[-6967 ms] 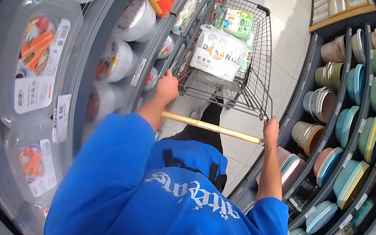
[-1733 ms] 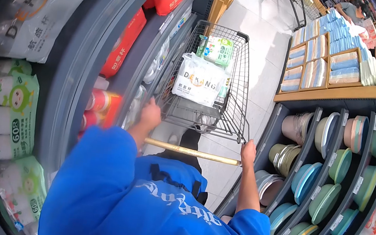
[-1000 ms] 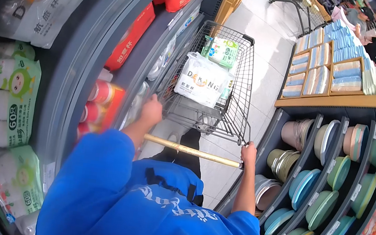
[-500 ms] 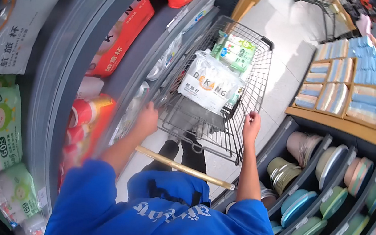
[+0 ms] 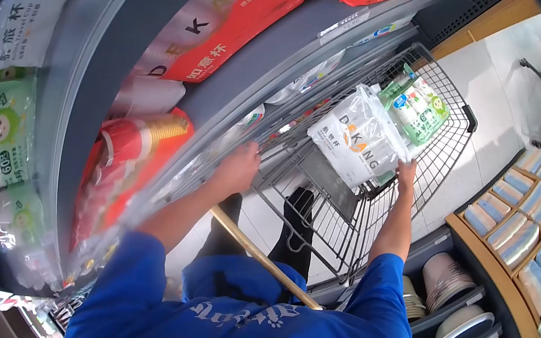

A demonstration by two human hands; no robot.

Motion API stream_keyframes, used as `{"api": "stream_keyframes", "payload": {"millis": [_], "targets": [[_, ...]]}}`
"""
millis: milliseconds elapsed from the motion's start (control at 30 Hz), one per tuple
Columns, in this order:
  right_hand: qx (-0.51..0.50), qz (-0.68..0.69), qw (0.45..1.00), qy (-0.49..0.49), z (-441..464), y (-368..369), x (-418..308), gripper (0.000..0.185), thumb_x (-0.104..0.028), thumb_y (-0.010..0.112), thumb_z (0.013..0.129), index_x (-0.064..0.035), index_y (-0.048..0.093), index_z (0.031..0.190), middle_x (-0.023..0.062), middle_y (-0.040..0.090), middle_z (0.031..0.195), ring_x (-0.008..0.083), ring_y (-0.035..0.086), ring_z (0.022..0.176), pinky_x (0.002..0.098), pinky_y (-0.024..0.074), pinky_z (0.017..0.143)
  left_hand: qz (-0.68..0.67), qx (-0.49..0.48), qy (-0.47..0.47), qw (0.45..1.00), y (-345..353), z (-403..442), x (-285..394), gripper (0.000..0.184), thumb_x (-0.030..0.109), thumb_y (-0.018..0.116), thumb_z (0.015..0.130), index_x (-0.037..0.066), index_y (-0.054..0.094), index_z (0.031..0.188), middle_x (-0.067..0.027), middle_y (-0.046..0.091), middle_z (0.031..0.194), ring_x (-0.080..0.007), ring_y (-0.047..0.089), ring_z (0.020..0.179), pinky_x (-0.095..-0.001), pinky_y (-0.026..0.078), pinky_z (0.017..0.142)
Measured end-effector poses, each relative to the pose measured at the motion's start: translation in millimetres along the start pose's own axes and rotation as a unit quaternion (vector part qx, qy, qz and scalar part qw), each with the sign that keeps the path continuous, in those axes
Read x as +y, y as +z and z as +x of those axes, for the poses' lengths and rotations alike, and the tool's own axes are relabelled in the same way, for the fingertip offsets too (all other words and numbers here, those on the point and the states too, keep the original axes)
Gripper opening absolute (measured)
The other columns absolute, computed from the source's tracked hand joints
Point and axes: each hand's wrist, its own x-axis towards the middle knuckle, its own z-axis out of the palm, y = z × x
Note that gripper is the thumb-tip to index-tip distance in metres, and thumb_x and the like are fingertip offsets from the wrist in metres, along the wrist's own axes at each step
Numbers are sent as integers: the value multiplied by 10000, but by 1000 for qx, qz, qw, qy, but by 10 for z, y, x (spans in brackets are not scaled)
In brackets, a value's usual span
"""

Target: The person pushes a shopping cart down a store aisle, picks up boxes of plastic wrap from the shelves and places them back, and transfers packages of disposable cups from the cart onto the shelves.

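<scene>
White plastic bag (image 5: 360,136), printed DEKANG, sits in the wire cart (image 5: 328,185), a green pack (image 5: 422,110) just beyond it; we find the right hand (image 5: 406,174) at the bag's right edge, fingers bent, though we cannot tell whether they pinch it; the left hand (image 5: 238,167) is at the cart's near left side, beside the shelf (image 5: 254,88), its fingers curled, and we cannot tell whether they grip anything; the pale bar (image 5: 265,259) slants below both hands, apart from them; we note red packs (image 5: 138,165) on the shelf, stacked bowls (image 5: 464,329) at right.
</scene>
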Motion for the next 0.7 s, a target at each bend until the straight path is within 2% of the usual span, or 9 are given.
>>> {"api": "stream_keyframes", "payload": {"millis": [133, 200, 233, 333, 400, 433, 467, 600, 700], "targets": [[5, 75, 997, 4, -128, 19, 114, 239, -270, 686, 925, -49, 616, 981, 39, 578, 761, 114, 571, 712, 287, 480, 554, -2, 11, 0, 1000, 63, 21, -14, 248, 40, 631, 802, -57, 632, 1031, -214, 480, 1206, -362, 600, 1037, -417, 584, 808], [89, -100, 979, -156, -386, 10, 88, 308, -246, 670, 933, 30, 621, 1059, 140, 665, 835, 221, 634, 777, 376, 508, 691, -4, 16, 9, 1000, 123, 0, 0, 267, 71, 668, 786, -39, 635, 1027, -201, 473, 1188, -361, 600, 1039, -432, 589, 804], [101, -50, 979, -169, -580, 7, -36, 364, -191, 648, 923, 38, 626, 1205, 250, 692, 990, 375, 662, 925, 443, 494, 837, -1, 16, 12, 1000, 164, 5, -20, 292, 96, 696, 772, -25, 635, 1030, -191, 466, 1179, -360, 595, 1047, -442, 597, 792], [100, 68, 981, -150, -1455, -156, -502, 352, -213, 631, 956, 74, 610, 1159, 215, 688, 999, 297, 651, 905, 394, 500, 820, -10, 12, 13, 1000, 199, 14, -44, 344, 132, 737, 754, -9, 635, 1051, -182, 455, 1187, -363, 580, 1085, -453, 597, 818], [56, 234, 960, -142, -2157, -309, -815, 196, -223, 621, 977, -27, 615, 988, 44, 607, 791, 150, 571, 722, 321, 458, 649, 4, 9, 11, 1000, 234, 28, -84, 377, 148, 753, 741, -7, 634, 1064, -184, 453, 1204, -366, 574, 1107, -452, 590, 842], [24, 322, 942, -93, -2635, -414, -1062, 144, -209, 620, 982, -67, 607, 964, -20, 566, 787, 83, 507, 675, 276, 404, 591, 23, 7, 11, 1000, 281, 35, -96, 397, 158, 763, 730, -6, 635, 1068, -184, 452, 1212, -367, 573, 1113, -450, 587, 847], [55, 346, 924, -153, -2762, -382, -905, 132, -182, 635, 981, -57, 608, 1017, -34, 572, 814, 62, 481, 658, 263, 382, 570, 27, 2, 12, 1000, 251, 20, -72, 424, 163, 772, 717, -5, 632, 1080, -186, 449, 1219, -371, 564, 1129, -453, 578, 866], [123, 519, 828, -174, -3786, -832, -1183, 159, -77, 591, 993, -29, 573, 1144, 68, 670, 1052, 164, 659, 965, 323, 535, 874, -8, -29, 9, 1000, -62, -62, 40, 623, 200, 822, 660, -1, 585, 1201, -205, 420, 1289, -409, 487, 1241, -472, 503, 994], [109, 587, 771, -224, -4397, -1473, -1388, 163, -58, 565, 996, -27, 571, 1156, 87, 676, 1074, 184, 664, 987, 361, 539, 899, -106, -1, 74, 992, -339, -277, 226, 893, 317, 896, 620, 0, 499, 1354, -248, 374, 1420, -426, 412, 1333, -478, 411, 1099]]}}
